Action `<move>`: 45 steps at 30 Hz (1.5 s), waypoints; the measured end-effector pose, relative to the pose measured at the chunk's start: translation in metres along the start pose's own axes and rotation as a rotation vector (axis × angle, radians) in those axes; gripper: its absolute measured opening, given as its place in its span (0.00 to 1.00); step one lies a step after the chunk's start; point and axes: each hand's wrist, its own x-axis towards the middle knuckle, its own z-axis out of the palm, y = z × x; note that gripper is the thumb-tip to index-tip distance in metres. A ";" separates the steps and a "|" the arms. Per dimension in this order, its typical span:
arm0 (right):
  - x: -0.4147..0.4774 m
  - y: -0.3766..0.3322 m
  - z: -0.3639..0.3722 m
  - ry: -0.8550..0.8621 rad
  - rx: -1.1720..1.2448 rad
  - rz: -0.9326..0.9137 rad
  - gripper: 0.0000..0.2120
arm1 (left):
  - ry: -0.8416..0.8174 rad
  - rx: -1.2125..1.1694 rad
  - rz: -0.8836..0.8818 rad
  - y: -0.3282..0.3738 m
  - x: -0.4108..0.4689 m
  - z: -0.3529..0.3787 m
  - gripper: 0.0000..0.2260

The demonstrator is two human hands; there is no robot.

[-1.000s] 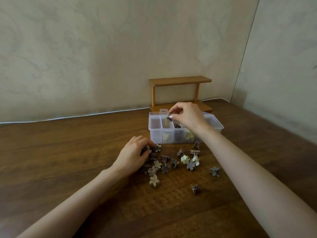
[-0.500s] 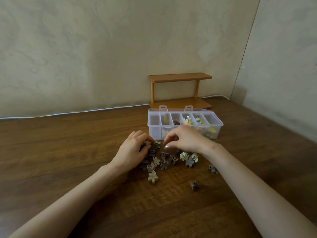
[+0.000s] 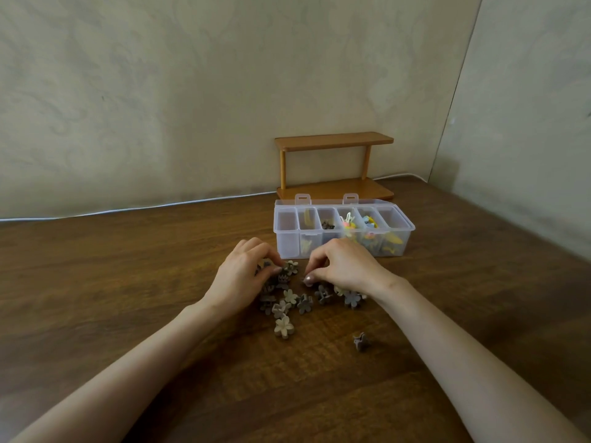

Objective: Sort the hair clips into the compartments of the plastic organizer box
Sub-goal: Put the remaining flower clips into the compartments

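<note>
View from above a person's two bare forearms reaching across a dark wooden desk [image 3: 128, 282]. Between the hands lies a loose pile of small flower-shaped hair clips [image 3: 289, 295] in grey, brown and cream. One cream clip [image 3: 283, 326] lies at the pile's near edge, and a lone brown clip [image 3: 360, 342] sits apart, nearer the person.

The left hand [image 3: 243, 276] rests on the left of the pile, its grip curled around a few clips. The right hand [image 3: 347, 266] is on the right of the pile, its grip narrowed to a pinch, thumb and fingertips pointing down at a clip. Whether it has hold of that clip cannot be told.

Just beyond the hands stands the clear plastic organizer box [image 3: 286, 247], lid open, with six compartments in a row. The third from the left holds dark brown clips [image 3: 327, 224]; those to its right hold brightly coloured ones. A small wooden shelf [image 3: 334, 140] stands behind the box, against the wall.

This looks like the picking step. Next, the right hand would need to close on one clip, lift it clear, and carry it over the box's near wall to the matching compartment.
</note>
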 end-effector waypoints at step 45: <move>-0.019 0.015 -0.017 -0.155 0.275 -0.093 0.08 | -0.021 -0.401 -0.115 0.024 0.000 -0.015 0.10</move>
